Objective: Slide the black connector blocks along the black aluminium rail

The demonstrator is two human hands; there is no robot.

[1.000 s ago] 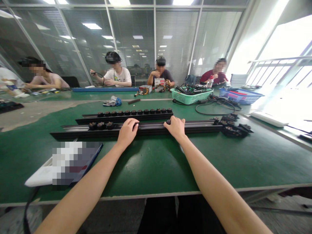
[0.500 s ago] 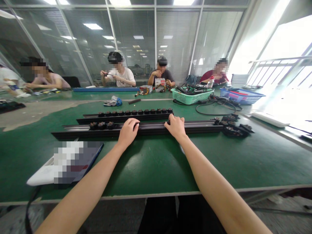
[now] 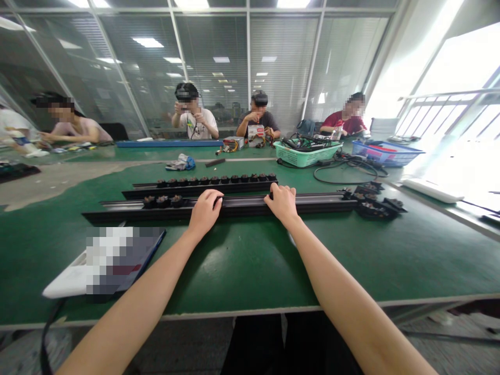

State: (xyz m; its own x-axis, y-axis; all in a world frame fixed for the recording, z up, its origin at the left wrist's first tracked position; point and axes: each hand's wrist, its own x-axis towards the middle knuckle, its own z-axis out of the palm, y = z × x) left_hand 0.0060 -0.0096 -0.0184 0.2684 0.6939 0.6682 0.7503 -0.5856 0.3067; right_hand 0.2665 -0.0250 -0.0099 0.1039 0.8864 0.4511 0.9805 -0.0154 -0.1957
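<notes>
A long black rail with a grey channel lies across the table in front of me. My left hand is closed over its middle; a small dark part shows between thumb and fingers, mostly hidden. Farther right along the rail, my right hand pinches another small black part, largely covered by the fingers. Several black round parts sit in the channel left of my left hand. More black parts are heaped at the rail's right end.
Behind lies a second rail carrying a row of black round parts. A green basket of cables and a blue basket stand at back right. A white and dark device lies front left. Several people sit across the table.
Both my hands stay in nearly the same place on the rail. Across the table, the person in white has raised a hand toward the head.
</notes>
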